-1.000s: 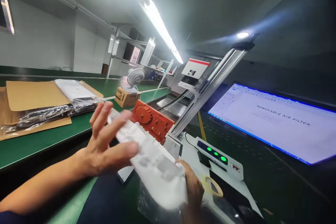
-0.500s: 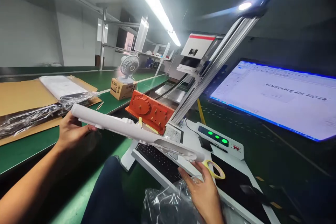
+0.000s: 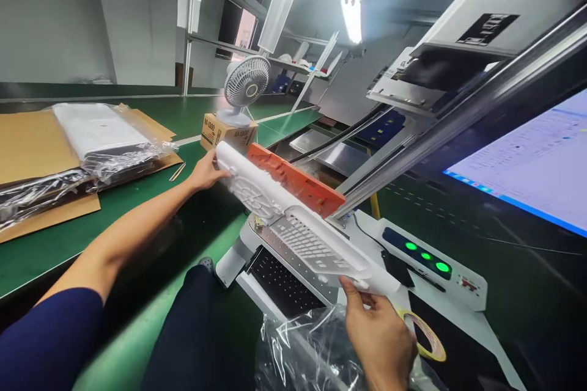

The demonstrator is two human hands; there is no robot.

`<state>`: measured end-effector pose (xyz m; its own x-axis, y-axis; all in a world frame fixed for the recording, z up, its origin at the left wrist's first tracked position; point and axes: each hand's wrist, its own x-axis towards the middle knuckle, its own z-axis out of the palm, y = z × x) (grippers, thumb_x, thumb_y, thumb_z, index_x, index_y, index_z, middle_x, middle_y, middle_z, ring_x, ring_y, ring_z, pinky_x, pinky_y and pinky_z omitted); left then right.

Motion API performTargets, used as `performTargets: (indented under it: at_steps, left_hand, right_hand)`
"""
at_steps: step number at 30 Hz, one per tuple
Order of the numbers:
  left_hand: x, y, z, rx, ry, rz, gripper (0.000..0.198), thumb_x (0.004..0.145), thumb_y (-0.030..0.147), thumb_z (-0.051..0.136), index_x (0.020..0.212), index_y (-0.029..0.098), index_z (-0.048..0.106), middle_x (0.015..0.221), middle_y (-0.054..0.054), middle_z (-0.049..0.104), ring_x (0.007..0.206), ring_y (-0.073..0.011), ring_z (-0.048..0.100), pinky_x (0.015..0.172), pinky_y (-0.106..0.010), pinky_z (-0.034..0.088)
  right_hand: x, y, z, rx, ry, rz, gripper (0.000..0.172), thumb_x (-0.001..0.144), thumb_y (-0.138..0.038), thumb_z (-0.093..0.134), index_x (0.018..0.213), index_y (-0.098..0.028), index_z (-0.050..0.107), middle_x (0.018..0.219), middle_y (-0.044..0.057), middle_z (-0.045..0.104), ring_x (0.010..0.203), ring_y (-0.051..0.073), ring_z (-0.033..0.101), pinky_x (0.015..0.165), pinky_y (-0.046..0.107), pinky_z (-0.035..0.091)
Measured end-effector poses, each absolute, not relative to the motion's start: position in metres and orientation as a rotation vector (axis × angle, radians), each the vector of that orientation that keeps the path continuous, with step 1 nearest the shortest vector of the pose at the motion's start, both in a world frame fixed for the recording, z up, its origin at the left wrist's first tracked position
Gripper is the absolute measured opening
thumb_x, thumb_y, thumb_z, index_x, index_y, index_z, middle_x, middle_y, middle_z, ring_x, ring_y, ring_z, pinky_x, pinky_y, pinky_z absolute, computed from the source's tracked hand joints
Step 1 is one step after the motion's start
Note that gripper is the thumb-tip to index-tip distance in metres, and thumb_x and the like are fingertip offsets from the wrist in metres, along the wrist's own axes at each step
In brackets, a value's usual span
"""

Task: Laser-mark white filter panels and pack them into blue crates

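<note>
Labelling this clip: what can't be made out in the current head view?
In the head view:
- Orange fixture: lower part hidden behind the white panel.
- Left hand: some fingers hidden by the panel's end.
- Monitor: cut off by right edge; text too blurred to read.
- Clear plastic bag: cut off by bottom edge.

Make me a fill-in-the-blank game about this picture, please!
1. The left hand and right hand hold a panel coloured ____.
2. The fan stands on a cardboard ____.
3. The three round lights glow ____.
4. Of the two hands, the yellow tape is nearer the ____ one.

Missing words: white; box; green; right.
</note>
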<state>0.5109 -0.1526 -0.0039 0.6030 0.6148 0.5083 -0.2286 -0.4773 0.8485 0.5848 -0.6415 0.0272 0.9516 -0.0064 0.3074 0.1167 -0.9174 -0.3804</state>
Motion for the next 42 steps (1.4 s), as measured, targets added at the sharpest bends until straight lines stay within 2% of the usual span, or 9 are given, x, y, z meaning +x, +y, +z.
performTargets:
  at_steps: [3, 10, 16, 22, 26, 30, 36, 39, 42]
  left_hand:
    - [0.563, -0.134, 0.001, 1.851, 0.319, 0.978, 0.075, 0.064, 0.042, 0.098, 0.126, 0.020, 0.062, 0.128, -0.010, 0.073, 0.111, -0.0308, 0.071, 0.098, -0.042, 0.057]
    - [0.611, -0.112, -0.016, 1.939, 0.412, 0.904, 0.078, 0.065, 0.048, 0.100, 0.128, 0.020, 0.064, 0.124, -0.011, 0.076, 0.110, -0.0336, 0.071, 0.093, -0.042, 0.056]
    - [0.634, -0.103, -0.027, 1.892, 0.493, 0.864, 0.079, 0.064, 0.046, 0.100, 0.129, 0.019, 0.064, 0.125, -0.011, 0.076, 0.114, -0.0331, 0.070, 0.095, -0.040, 0.056]
    - [0.650, -0.110, -0.011, 1.948, 0.508, 0.893, 0.086, 0.066, 0.043, 0.099, 0.139, 0.017, 0.062, 0.136, -0.016, 0.073, 0.121, -0.0363, 0.068, 0.099, -0.044, 0.055]
    - [0.651, -0.115, -0.009, 1.994, 0.516, 0.912, 0.089, 0.072, 0.046, 0.096, 0.147, 0.018, 0.058, 0.141, -0.017, 0.072, 0.126, -0.0387, 0.068, 0.103, -0.047, 0.054]
    - [0.651, -0.116, -0.007, 2.035, 0.549, 0.899, 0.080, 0.074, 0.045, 0.094, 0.142, 0.019, 0.061, 0.138, -0.016, 0.073, 0.122, -0.0385, 0.069, 0.102, -0.047, 0.055]
    - [0.651, -0.121, 0.004, 2.125, 0.583, 0.924, 0.072, 0.073, 0.042, 0.097, 0.132, 0.019, 0.063, 0.134, -0.017, 0.073, 0.121, -0.0402, 0.068, 0.101, -0.048, 0.054]
    - [0.648, -0.125, 0.001, 2.088, 0.616, 0.909, 0.076, 0.077, 0.042, 0.094, 0.139, 0.019, 0.058, 0.134, -0.016, 0.073, 0.121, -0.0393, 0.068, 0.101, -0.048, 0.054]
    - [0.646, -0.127, -0.002, 2.124, 0.633, 0.927, 0.071, 0.078, 0.043, 0.094, 0.136, 0.019, 0.058, 0.130, -0.017, 0.073, 0.120, -0.0410, 0.068, 0.103, -0.050, 0.054]
  right_hand:
    - [0.613, -0.625, 0.034, -2.746, -0.096, -0.424, 0.050, 0.098, -0.067, 0.056, 0.097, -0.023, 0.081, 0.088, 0.019, 0.078, 0.085, 0.040, 0.068, 0.078, 0.045, 0.048]
    - [0.662, -0.607, 0.034, -2.807, -0.147, -0.398, 0.050, 0.099, -0.066, 0.055, 0.103, -0.023, 0.082, 0.098, 0.017, 0.081, 0.081, 0.036, 0.067, 0.076, 0.043, 0.047]
    - [0.677, -0.589, 0.048, -2.850, -0.156, -0.304, 0.048, 0.101, -0.065, 0.049, 0.100, -0.025, 0.076, 0.103, 0.014, 0.081, 0.086, 0.036, 0.066, 0.076, 0.043, 0.041]
    - [0.696, -0.588, 0.051, -2.781, -0.196, -0.398, 0.041, 0.100, -0.059, 0.055, 0.083, -0.025, 0.072, 0.090, 0.013, 0.079, 0.073, 0.030, 0.061, 0.070, 0.040, 0.038]
    - [0.709, -0.591, 0.052, -2.728, -0.212, -0.464, 0.040, 0.098, -0.058, 0.057, 0.080, -0.025, 0.071, 0.086, 0.013, 0.078, 0.069, 0.028, 0.057, 0.068, 0.040, 0.037]
    - [0.715, -0.591, 0.053, -2.673, -0.232, -0.503, 0.037, 0.094, -0.058, 0.063, 0.081, -0.025, 0.073, 0.090, 0.012, 0.078, 0.071, 0.027, 0.056, 0.070, 0.039, 0.037]
    - [0.722, -0.586, 0.048, -2.635, -0.186, -0.458, 0.035, 0.096, -0.054, 0.063, 0.078, -0.025, 0.065, 0.088, 0.010, 0.077, 0.064, 0.024, 0.046, 0.069, 0.039, 0.035]
    - [0.730, -0.584, 0.048, -2.621, -0.207, -0.488, 0.031, 0.093, -0.052, 0.066, 0.079, -0.025, 0.067, 0.089, 0.010, 0.077, 0.069, 0.026, 0.051, 0.071, 0.040, 0.035]
    - [0.739, -0.586, 0.046, -2.574, -0.255, -0.492, 0.029, 0.087, -0.052, 0.070, 0.079, -0.024, 0.067, 0.092, 0.011, 0.078, 0.076, 0.028, 0.058, 0.076, 0.041, 0.038]
